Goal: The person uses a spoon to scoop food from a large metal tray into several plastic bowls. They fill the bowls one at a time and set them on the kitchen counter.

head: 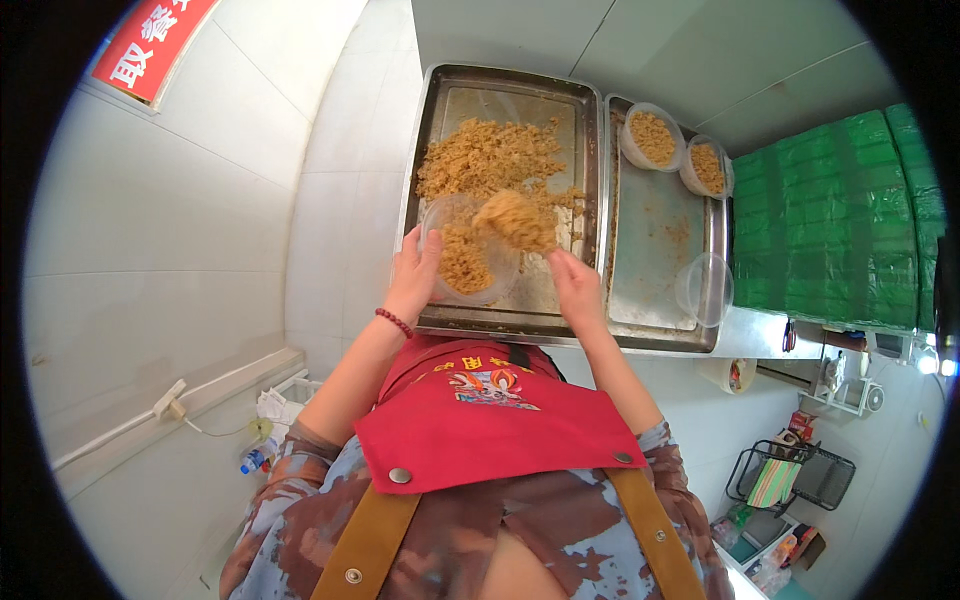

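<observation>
My left hand [414,271] grips the rim of a clear plastic tub [501,281], which is partly filled with a brown crumbly food [463,259]. In my right hand [577,289] is the handle of a spoon or scoop, mostly hidden under a blurred heap of the same food [516,220] above the tub's right side. Both are over a metal baking tray [540,304]. A loose pile of the crumbly food [487,157] spreads across the tray's middle, beyond the tub.
On a second metal tray [652,270] to the right stand two filled plastic tubs [636,154] [709,187] and a clear tub [705,289]. Green plastic-wrapped stacks [825,225] border it on the right. A wall [517,37] rises behind the trays.
</observation>
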Demonstrator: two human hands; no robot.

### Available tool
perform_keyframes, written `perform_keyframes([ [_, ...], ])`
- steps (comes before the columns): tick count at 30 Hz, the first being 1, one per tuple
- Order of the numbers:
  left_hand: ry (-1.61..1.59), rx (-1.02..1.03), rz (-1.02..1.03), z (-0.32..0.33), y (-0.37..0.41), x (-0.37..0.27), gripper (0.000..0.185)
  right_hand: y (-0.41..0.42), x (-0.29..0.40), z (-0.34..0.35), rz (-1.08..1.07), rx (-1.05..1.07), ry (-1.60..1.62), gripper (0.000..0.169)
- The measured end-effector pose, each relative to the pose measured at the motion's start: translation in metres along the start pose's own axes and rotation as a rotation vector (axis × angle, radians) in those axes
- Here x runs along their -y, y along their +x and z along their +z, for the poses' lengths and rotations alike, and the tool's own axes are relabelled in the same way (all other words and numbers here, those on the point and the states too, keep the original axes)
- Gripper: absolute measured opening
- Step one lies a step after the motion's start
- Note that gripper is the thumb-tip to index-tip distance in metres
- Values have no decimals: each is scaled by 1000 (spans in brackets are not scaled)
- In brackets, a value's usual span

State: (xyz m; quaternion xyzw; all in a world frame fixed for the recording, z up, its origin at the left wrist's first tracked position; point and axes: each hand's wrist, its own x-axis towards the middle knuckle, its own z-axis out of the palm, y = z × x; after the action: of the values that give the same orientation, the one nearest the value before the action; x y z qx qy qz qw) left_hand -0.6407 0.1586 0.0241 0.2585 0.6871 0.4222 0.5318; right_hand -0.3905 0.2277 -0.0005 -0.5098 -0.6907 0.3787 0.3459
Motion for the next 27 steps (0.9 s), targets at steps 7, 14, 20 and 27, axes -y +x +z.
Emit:
perform_keyframes([
  [7, -284, 23, -127, 3, 3, 21, 67, 10, 56, -46, 59, 200, -597, 27],
  [14, -483, 12, -41, -29, -9, 41, 73, 34, -82, -58, 953, 118, 385, 31],
  [20, -512, 16, -25, -33, -29, 24, 79, 74, -82, 24, 820, 73, 585, 31],
  [27, -439, -25, -54, -26, -30, 28, 73, 60, -79, 20, 670, 31, 674, 24],
])
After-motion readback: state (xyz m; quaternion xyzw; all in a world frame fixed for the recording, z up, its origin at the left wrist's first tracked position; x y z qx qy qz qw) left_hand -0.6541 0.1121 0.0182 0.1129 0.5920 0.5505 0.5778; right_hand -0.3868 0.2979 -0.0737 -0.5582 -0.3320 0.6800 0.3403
